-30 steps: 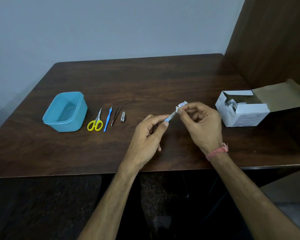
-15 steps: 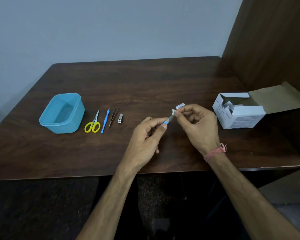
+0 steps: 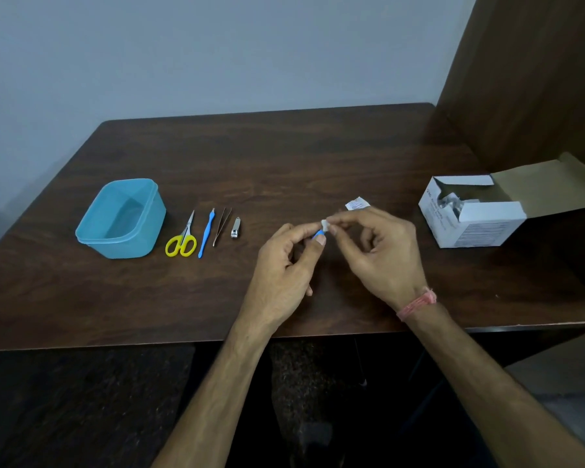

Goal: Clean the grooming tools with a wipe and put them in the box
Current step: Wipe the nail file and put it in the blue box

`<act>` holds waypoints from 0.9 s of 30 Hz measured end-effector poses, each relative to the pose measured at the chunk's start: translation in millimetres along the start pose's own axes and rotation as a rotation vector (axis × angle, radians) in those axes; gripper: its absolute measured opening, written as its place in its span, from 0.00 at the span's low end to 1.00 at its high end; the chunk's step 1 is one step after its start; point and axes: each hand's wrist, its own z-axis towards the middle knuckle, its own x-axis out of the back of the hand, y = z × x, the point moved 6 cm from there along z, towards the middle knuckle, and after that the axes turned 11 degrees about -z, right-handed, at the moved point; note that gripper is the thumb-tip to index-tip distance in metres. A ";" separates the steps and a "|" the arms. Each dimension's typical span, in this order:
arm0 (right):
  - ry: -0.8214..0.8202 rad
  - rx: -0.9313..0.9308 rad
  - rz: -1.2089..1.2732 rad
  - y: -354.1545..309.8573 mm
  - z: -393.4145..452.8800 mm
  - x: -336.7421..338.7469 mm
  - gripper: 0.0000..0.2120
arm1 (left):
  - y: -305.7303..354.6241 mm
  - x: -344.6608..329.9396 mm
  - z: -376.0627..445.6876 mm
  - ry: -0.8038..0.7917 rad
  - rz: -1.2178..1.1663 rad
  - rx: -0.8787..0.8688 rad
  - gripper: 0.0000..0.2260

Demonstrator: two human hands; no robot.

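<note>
Over the middle of the table [image 3: 284, 157] I've got both hands up doing the wiping bit. My left hand [image 3: 284, 265] is pinching a little blue-handled tool [image 3: 319, 235] between thumb and fingertips, and my right hand [image 3: 379, 251] is pinching a small folded white wipe [image 3: 325, 225] around its far end.

What changed: a second ago a good stretch of the tool was showing between my hands, with the wipe out near its tip. Now the wipe sits almost against my left fingertips and only a stub of blue peeks out. So I'd say I've run the wipe down the length of it, and this one's probably close to done and about ready for the box. The torn wipe wrapper [image 3: 357, 203] that looked like it was up by my right fingers now looks to be lying on the table just behind my hands, though I can't tell for sure.

Count, since someone always asks:
- one blue box [image 3: 122, 219], left side, nothing in it that I can see
- four tools lined up beside it: yellow scissors [image 3: 182, 239], a blue stick tool [image 3: 206, 233], tweezers [image 3: 221, 226], nail clipper [image 3: 235, 228]
- plus the one in my hand, so five tools
- one open carton [image 3: 477, 217] of wipes off to the right
</note>
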 end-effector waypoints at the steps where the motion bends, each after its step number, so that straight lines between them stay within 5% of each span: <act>1: -0.006 0.007 -0.016 0.0 0.5 -0.9 0.07 | 0.6 -0.3 -0.1 -0.002 -0.003 -0.003 0.10; 7: -0.038 0.062 -0.048 -1.4 -1.5 -4.7 0.12 | -3.0 1.8 1.8 0.017 -0.014 0.011 0.10; 15: 0.089 -0.095 -0.010 15.2 3.3 7.0 0.08 | -4.4 1.3 1.9 0.003 -0.040 0.005 0.11; 27: 0.003 0.006 -0.008 8.6 -0.9 -3.5 0.09 | -8.9 3.4 2.7 0.013 -0.042 0.006 0.10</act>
